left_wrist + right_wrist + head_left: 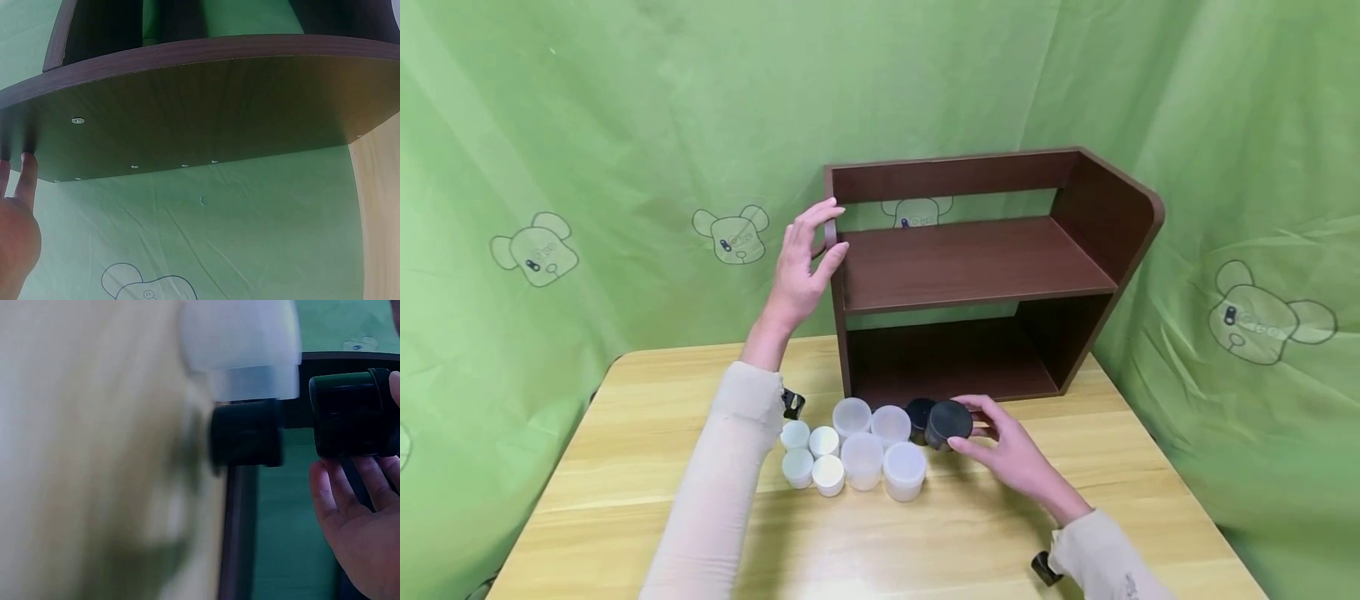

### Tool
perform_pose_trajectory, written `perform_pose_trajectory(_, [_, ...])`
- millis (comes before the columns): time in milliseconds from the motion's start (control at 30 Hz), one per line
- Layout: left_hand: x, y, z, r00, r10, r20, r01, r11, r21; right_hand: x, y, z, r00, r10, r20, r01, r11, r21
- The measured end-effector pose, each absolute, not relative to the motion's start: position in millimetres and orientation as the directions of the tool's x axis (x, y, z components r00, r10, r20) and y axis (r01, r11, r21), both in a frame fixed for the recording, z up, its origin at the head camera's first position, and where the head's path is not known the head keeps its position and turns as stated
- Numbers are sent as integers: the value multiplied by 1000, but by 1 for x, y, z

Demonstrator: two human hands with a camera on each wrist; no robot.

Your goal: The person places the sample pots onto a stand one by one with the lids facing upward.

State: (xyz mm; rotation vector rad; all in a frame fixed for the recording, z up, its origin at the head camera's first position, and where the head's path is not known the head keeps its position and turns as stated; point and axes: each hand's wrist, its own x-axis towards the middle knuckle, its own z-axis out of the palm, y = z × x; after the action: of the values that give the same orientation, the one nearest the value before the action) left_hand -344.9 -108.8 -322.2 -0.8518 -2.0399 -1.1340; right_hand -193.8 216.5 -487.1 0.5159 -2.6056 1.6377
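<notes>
My right hand (1011,454) grips a black lidded jar (950,423) between thumb and fingers. In the right wrist view, the held jar (344,415) is raised off the table, higher than a second black jar (247,434) that stands there. My left hand (801,271) is at the left side panel of a dark brown two-tier shelf (977,258), fingers extended and spread. In the left wrist view, fingertips (28,164) touch the outer face of that side panel (206,112).
Left of the black jars stand several larger translucent jars (862,457) and several small white-lidded jars (828,473), grouped before the shelf. The wooden table (647,450) carries everything. A green curtain (647,100) hangs behind and along both sides.
</notes>
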Motion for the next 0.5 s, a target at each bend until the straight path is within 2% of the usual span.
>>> perform_pose_trajectory(500, [-346,-109,-323,-591,229,774,776,422,468,-206,209,-413,-882,-263,391,-460,300,-835])
